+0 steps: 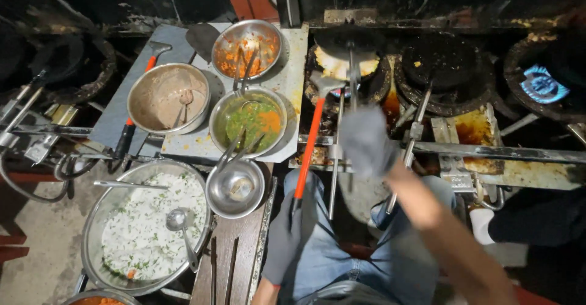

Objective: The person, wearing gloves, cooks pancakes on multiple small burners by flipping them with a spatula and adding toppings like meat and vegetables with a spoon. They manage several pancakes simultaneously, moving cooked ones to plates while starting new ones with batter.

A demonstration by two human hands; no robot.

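no packages, labels, signs (or screens) visible

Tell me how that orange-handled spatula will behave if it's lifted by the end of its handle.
The orange-handled spatula looks long and stiff, so it should lift without bending. Its metal blade sits far from the gloved left hand, so it probably feels front-heavy and tends to dip. The smooth handle may be greasy in this spattered cooking area, so possibly slippery.

Long orange-handled spatula [308, 137], slanted, flat metal blade near the pan; small dark pan [348, 58] on the burner, pale round flatbread [342, 66] inside.
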